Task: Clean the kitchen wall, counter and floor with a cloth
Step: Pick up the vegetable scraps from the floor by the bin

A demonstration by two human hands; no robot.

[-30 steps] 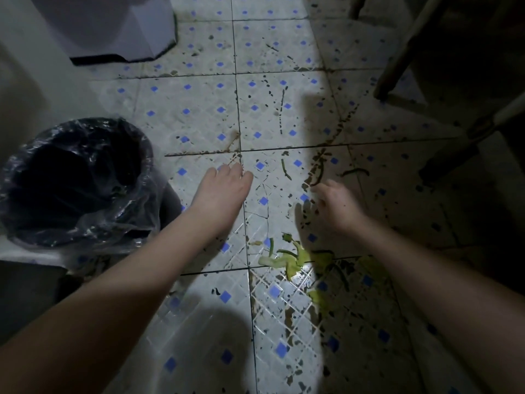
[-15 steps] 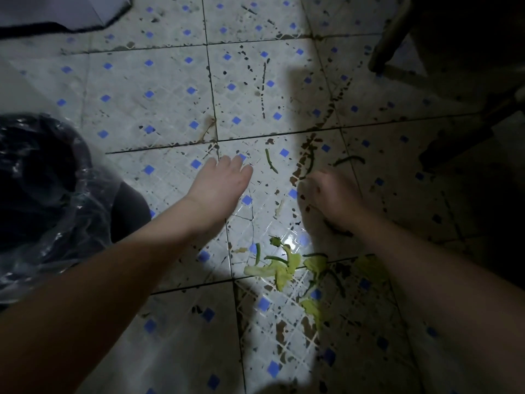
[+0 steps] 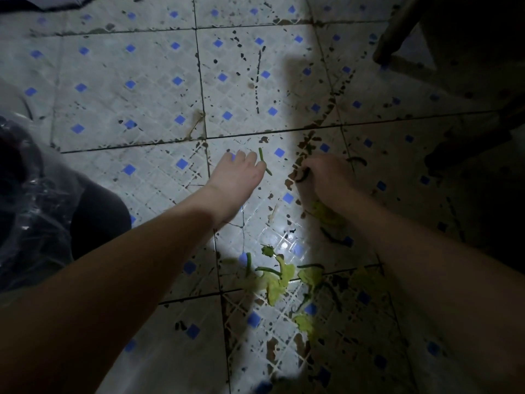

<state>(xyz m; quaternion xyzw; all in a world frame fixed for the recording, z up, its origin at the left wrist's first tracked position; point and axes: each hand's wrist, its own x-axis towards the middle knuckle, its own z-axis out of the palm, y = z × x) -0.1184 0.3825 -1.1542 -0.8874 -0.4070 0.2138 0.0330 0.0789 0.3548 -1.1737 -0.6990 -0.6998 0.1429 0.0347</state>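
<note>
Down on the floor now, and this looks like the pick-up-the-scraps step that comes ahead of any wiping. The left hand lies flat, fingers together and holding nothing, touching a green stem at their tips. The right hand sits in shadow, fingers curled round a dark scrap, apparently pinching it, though the gloom makes that hard to confirm. No cloth anywhere in view. Nearer the body, a heap of leaf scraps waits on the tiles. Next call, I'd say: gather the bits and carry them left to the bin bag, which is cut off at the edge. A wooden leg fades into darkness top right.
</note>
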